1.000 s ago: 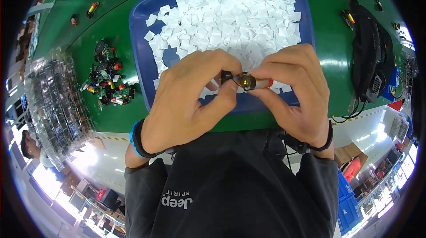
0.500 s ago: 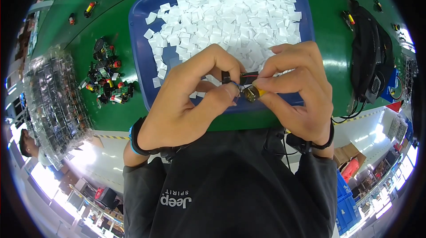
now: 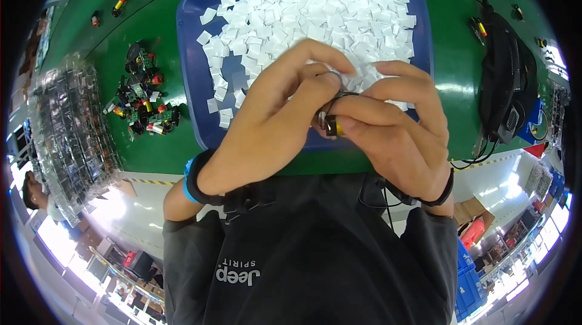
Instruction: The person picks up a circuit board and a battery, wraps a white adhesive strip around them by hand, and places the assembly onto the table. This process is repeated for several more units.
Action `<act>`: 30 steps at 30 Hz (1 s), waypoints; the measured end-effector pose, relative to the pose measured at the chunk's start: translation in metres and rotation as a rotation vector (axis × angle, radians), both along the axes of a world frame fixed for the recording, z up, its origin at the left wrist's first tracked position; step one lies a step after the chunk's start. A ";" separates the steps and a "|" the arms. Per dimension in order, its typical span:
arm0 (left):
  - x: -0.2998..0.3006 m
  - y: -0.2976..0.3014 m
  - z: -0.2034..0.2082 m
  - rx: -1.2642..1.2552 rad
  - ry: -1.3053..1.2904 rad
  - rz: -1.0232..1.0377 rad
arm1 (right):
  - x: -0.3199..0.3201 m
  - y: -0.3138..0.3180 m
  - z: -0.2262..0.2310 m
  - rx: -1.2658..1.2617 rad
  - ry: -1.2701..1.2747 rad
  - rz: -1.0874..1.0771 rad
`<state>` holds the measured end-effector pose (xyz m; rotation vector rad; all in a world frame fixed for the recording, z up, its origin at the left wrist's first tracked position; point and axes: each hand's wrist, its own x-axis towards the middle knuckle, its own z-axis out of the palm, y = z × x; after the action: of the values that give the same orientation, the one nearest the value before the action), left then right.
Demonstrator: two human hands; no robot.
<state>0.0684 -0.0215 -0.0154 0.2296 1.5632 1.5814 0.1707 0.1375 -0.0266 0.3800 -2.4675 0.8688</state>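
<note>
Yellow and black, the small cylinder (image 3: 336, 127) sits right in the middle of the action, low between the two hands and above the near edge of the blue tray (image 3: 189, 94). Right hand (image 3: 397, 122) has it: thumb and bent index finger closed on its right end, the cylinder lying roughly crosswise, black end toward the left. Look at that right hand's shape, knuckles up, wrist low at the right, fingers aimed left, with one upper finger arched clear over the white pieces (image 3: 327, 16). Across from it comes the left hand (image 3: 273, 113), back of the hand facing up, wrist low at the left, thumb stretched along toward the right hand, index finger curving out above it. Dark thin wires (image 3: 329, 105) run between the fingertips, just above the cylinder. What the left fingertips pinch, if anything, is tucked behind the thumb, so I can't call that grip. Both hands are close together, fingers nearly meeting. Off to the left on the green table (image 3: 163, 155), a heap of small parts (image 3: 142, 97); over on the right, a black bag (image 3: 509, 76).
</note>
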 end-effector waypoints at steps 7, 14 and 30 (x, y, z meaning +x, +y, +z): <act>-0.027 -0.001 -0.007 -0.047 -0.298 -0.362 | 0.008 -0.006 0.008 0.042 0.012 0.024; -0.022 -0.015 0.012 0.030 -0.248 -0.303 | 0.009 0.005 0.012 -0.201 -0.102 -0.058; -0.012 -0.021 0.013 0.024 0.339 -0.326 | 0.003 0.002 0.010 -0.150 -0.046 -0.084</act>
<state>0.0559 -0.0421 -0.0021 0.7597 1.6587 1.3525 0.1738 0.1391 -0.0171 0.2046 -2.4216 1.0292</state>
